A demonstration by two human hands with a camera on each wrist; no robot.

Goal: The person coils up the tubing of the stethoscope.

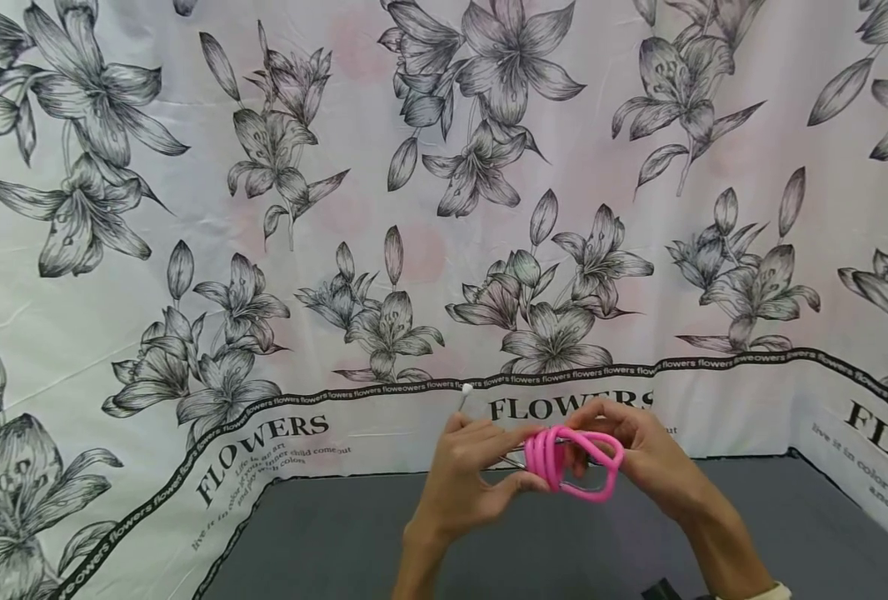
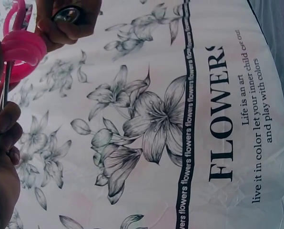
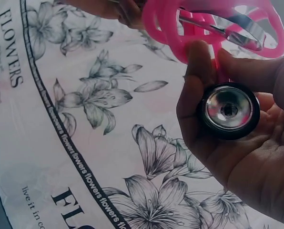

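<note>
A stethoscope with bright pink tubing (image 1: pixel 545 458) is held up in front of me between both hands. Several turns of the tubing wrap around its metal ear tubes (image 2: pixel 7 81), and a loop sticks out toward the right. My left hand (image 1: pixel 455 475) grips the ear tubes, with one white ear tip (image 1: pixel 467 387) poking out above its fingers. My right hand (image 1: pixel 657 454) pinches the tubing between thumb and finger. In that same hand's palm sits the round silver chest piece (image 3: pixel 229 106) with its black rim, best seen in the right wrist view.
A grey table surface (image 1: pixel 324 533) lies below the hands. Behind it hangs a white cloth (image 1: pixel 414 208) printed with black lilies and lettering. A small dark object (image 1: pixel 661 590) shows at the bottom edge, near the right forearm.
</note>
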